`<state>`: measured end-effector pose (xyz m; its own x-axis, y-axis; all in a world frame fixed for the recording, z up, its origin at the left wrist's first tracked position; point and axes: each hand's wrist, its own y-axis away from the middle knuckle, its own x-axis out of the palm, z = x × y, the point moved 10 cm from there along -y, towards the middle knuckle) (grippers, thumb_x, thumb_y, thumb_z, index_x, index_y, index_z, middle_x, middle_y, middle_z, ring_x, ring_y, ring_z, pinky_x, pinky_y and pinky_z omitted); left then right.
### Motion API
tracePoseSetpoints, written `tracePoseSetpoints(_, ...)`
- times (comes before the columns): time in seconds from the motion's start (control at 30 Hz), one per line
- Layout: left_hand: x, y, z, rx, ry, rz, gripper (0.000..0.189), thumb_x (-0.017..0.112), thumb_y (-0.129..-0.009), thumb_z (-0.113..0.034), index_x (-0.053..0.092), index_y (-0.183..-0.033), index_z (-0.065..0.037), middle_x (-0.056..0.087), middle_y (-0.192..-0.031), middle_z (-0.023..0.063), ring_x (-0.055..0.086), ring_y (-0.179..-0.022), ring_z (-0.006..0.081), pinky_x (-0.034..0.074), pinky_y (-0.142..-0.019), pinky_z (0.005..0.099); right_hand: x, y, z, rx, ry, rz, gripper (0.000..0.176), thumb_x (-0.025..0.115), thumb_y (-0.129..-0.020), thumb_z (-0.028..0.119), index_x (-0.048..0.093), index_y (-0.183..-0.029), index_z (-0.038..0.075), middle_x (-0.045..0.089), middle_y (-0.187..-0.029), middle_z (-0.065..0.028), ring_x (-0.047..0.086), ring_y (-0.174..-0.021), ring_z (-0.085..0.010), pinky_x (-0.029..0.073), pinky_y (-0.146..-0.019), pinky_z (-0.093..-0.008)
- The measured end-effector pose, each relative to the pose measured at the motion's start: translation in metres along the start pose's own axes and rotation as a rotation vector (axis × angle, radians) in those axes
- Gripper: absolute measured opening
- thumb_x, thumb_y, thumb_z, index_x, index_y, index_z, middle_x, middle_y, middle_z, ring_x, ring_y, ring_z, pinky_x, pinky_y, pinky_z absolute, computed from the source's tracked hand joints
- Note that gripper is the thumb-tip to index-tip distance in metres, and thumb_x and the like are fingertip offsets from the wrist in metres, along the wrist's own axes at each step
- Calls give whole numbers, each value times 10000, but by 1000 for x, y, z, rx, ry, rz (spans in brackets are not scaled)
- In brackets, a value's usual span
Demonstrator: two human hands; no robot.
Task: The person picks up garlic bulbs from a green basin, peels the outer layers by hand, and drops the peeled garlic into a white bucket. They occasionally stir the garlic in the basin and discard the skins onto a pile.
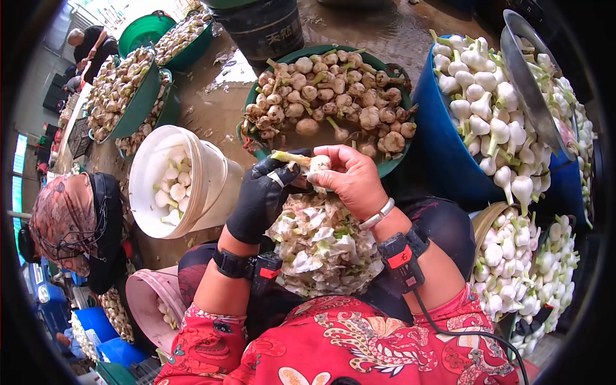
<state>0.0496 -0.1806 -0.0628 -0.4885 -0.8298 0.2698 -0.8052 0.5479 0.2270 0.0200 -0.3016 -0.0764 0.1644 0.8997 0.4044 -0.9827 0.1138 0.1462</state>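
A garlic bulb (319, 165) with a stub of green-white stem is held between my hands above my lap. My left hand (262, 196), in a black glove with bare fingertips showing pale tape, grips it by the stem side. The thumb and fingers of my right hand (354, 181), which is bare, close on the bulb's whitish side. Part of the bulb is hidden by the fingers. Directly below lies a heap of garlic skins (324, 247). Just beyond my hands stands a green tub (247, 106) holding unpeeled, brownish garlic bulbs (346, 90).
A white bucket (215, 183) with cleaned garlic is at my left, a pink bucket (142, 295) below it. A blue tub (443, 138) heaped with white garlic stands at right. A person (77, 224) sits at left. A dark bucket (266, 32) stands beyond the green tub.
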Motion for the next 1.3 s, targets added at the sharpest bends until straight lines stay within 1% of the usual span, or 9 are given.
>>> tracePoseSetpoints(0.17,13,8,-36,230,-177,-29,281,554,-902,-118,571,-1142,28,642,-975,82,623,-874,156,526,-769,304,4,1,9,-69,63,-20,396,720,-719,-45,563,-1080,0,588,-850,21,548,-733,-50,496,-680,-209)
tracePoseSetpoints(0.3,-5,1,-3,4,98,-81,274,592,-861,-66,589,-1118,29,651,-983,89,630,-842,156,524,-751,285,16,4,8,-95,4,2,377,708,-725,-61,562,-1068,-6,588,-852,22,554,-749,-47,503,-700,-214)
tracePoseSetpoints(0.47,-20,2,2,48,-116,-88,238,583,-809,16,634,-1041,25,659,-936,84,634,-790,154,533,-710,283,14,1,-10,29,-101,67,310,676,-781,-13,538,-1059,-3,604,-895,-14,572,-760,-66,516,-703,-230)
tracePoseSetpoints(0.57,-16,9,-16,222,-309,-66,248,574,-794,33,638,-1034,24,656,-931,84,634,-791,154,537,-696,284,17,0,-24,209,-312,55,282,665,-815,37,521,-1055,5,605,-912,-34,582,-759,-87,521,-689,-243)
tracePoseSetpoints(0.63,7,23,-46,610,-752,17,251,576,-787,37,629,-1032,30,653,-918,86,630,-783,147,537,-673,275,16,1,-29,260,-244,-39,276,668,-825,55,523,-1055,12,611,-887,-42,594,-736,-105,516,-643,-244)
tracePoseSetpoints(0.8,-4,14,-33,448,-562,-3,211,574,-819,13,621,-1023,38,638,-935,93,637,-769,157,544,-652,282,13,1,-5,-154,188,-70,291,643,-809,-7,536,-1080,11,627,-827,-36,594,-693,-87,507,-606,-232)
tracePoseSetpoints(0.93,-14,14,-16,108,-275,9,197,562,-809,37,628,-995,25,626,-924,110,643,-723,180,540,-634,281,16,-1,-17,164,-50,167,321,640,-817,13,529,-1119,12,641,-938,-59,634,-759,-111,538,-632,-244)
tracePoseSetpoints(0.97,9,25,-45,562,-808,129,230,581,-752,68,635,-963,-3,629,-881,114,639,-687,194,525,-622,261,17,1,-21,224,-86,209,313,647,-811,29,540,-1105,14,644,-929,-61,638,-739,-115,536,-618,-238)
tracePoseSetpoints(1.3,2,28,-32,332,-633,203,271,623,-710,34,640,-979,-2,633,-868,115,636,-785,240,528,-681,327,33,16,-18,372,42,506,311,659,-771,115,584,-1044,-14,653,-839,-61,602,-591,-86,470,-503,-195)
